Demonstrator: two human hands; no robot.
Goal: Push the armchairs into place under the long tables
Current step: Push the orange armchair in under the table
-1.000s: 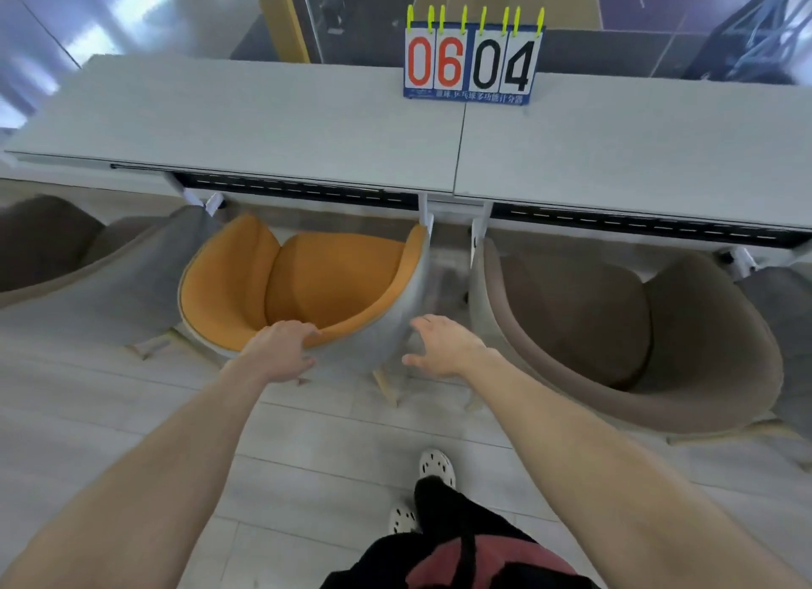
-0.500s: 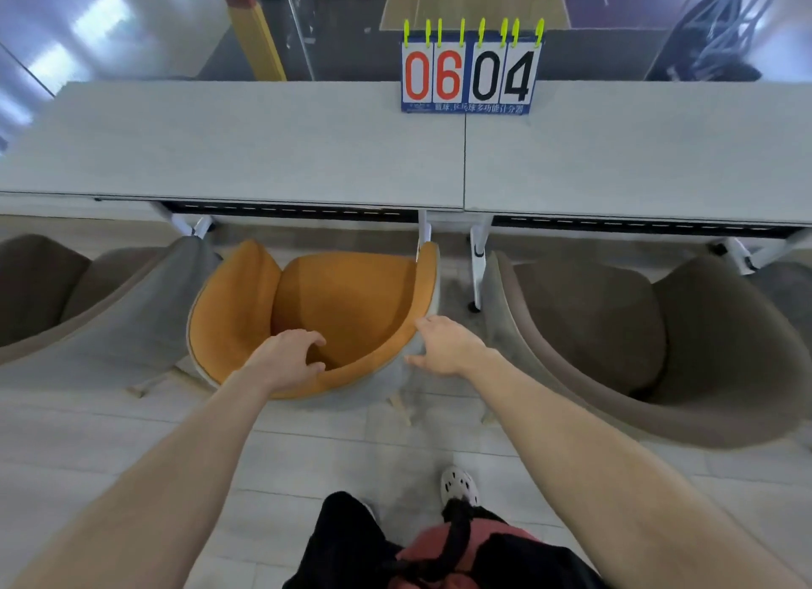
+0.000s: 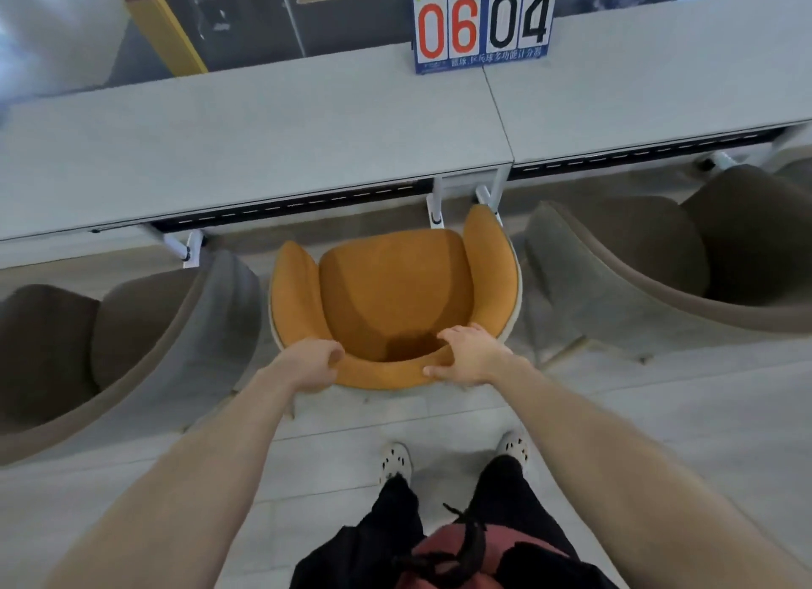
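Since half a second ago the right hand (image 3: 472, 360) has left the outer side of the orange armchair (image 3: 395, 298) and now sits on top of its backrest. The chair has also swung round, so its open front faces the tables squarely.

Both hands grip the near rim of the backrest. The left hand (image 3: 309, 364) curls over the rim at its left end. The right hand has its fingers over the inner face and its thumb on the outer shell. Both arms reach straight forward.

The orange armchair stands on the pale floor (image 3: 659, 434), just in front of the seam where the left long table (image 3: 263, 140) meets the right long table (image 3: 659, 78). Its whole seat is in view on the near side of the table edge. The tip of its right armrest is just beside the white table legs (image 3: 435, 210) at the seam.

A brown armchair on the left (image 3: 88, 360) and a brown armchair on the right (image 3: 681, 272) flank it closely, both angled and out from the tables. A score flip-board (image 3: 483, 21) reading 06 04 stands on the far edge of the tabletops at the seam. The person's pale shoes (image 3: 395, 461) are planted on the floor just near of the chair.
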